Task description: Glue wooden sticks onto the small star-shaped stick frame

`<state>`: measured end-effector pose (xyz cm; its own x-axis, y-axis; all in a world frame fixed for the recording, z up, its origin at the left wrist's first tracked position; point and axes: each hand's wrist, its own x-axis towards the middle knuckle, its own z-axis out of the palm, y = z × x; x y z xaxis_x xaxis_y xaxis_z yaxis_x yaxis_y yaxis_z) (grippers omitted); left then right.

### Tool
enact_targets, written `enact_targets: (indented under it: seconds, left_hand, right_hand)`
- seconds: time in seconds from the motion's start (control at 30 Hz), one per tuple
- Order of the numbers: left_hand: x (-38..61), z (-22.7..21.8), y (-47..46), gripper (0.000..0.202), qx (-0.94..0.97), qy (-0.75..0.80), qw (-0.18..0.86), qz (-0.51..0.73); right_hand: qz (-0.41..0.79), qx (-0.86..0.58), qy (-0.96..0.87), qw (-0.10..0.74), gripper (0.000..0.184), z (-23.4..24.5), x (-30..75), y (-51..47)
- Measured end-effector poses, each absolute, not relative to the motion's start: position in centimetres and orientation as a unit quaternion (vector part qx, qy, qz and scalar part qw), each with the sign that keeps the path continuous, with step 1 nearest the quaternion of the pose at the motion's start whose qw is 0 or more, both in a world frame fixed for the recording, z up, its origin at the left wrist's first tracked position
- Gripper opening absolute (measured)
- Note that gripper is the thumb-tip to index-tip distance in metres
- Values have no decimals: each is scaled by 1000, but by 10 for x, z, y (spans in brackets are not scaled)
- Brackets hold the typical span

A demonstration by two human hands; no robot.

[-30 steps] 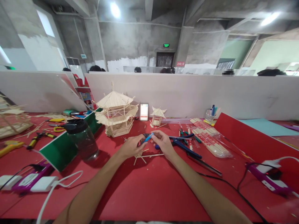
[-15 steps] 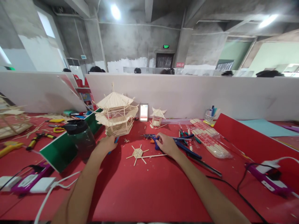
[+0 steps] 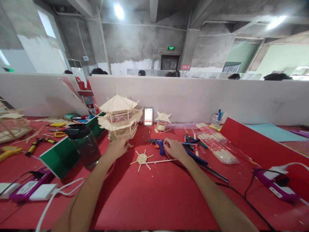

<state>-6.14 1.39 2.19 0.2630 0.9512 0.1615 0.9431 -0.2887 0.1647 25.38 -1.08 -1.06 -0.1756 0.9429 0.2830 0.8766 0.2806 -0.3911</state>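
Observation:
My left hand (image 3: 118, 149) is in front of a large wooden-stick pagoda model (image 3: 120, 117), fingers curled in beside small wood scraps; whatever they hold is hidden. Just behind the grip of a blue glue gun (image 3: 158, 142) is my right hand (image 3: 175, 149), its fingers bent together. I cannot make out anything between them or whether they touch the gun. Between the hands lies a flat hexagonal stick frame (image 3: 142, 158) with spokes radiating outward. A long thin stick (image 3: 160, 161) reaches from near it toward my right wrist. A small pavilion model (image 3: 163, 121) stands farther back.
Left of my arm stands a dark water bottle (image 3: 83, 145) by a green board (image 3: 58, 158). Blue-handled tools (image 3: 195, 156) and bagged sticks (image 3: 217, 146) lie right. Power strips (image 3: 31, 187) with cables sit at both sides. A white partition (image 3: 193, 100) closes the back.
My left hand has moved right, toward the scraps, and the blue pen-like thing beside it no longer shows. My right hand has shifted slightly right, away from the glue gun's grip.

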Motion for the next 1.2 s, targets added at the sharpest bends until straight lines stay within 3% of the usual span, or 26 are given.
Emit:
enact_targets:
  seconds: [0.17, 0.37, 0.6, 1.2]
  left_hand:
    - [-35, 14, 8, 13, 877, 463, 11, 131]
    - [-28, 4, 8, 15, 894, 430, 38, 116]
    - [-27, 3, 8, 15, 895, 430, 36, 117]
    - [-28, 6, 8, 18, 912, 390, 63, 109]
  right_hand:
    - [73, -585, -780, 209, 19, -14, 244, -16]
    - [63, -616, -771, 151, 36, -13, 237, -19]
    - [10, -692, -715, 104, 32, -7, 237, -16]
    - [-3, -681, -721, 127, 31, -11, 239, -14]
